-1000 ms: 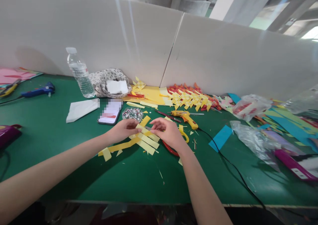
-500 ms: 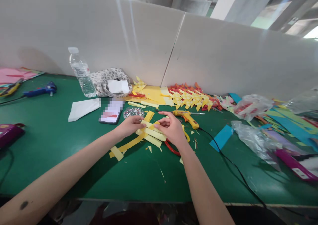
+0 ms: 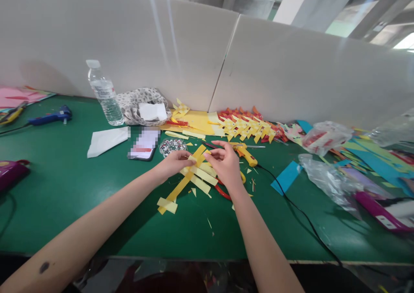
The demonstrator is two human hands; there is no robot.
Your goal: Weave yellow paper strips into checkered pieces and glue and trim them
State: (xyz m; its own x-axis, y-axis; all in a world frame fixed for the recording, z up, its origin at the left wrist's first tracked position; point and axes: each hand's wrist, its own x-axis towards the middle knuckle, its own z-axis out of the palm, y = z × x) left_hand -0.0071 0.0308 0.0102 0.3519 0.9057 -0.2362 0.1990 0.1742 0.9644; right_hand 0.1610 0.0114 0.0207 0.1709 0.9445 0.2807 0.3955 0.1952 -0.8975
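Green tabletop [image 3: 194, 237]: L hand [image 3: 174, 163] pinches pale-yellow paper strips [image 3: 207, 176], prob. steadying 'em; R hand [image 3: 224, 161] grips golden-yellow paper strip [image 3: 202, 157].

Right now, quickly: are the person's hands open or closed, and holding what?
Left hand: closed in a pinch on the crossed pale yellow paper strips.
Right hand: closed in a pinch on a darker yellow strip.

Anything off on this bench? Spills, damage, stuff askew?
No spill or damage that I can see. Small paper scraps are scattered around the yellow paper strips, unlike the grouped pieces at the back. The water bottle appears to lean, but that may be lens distortion.
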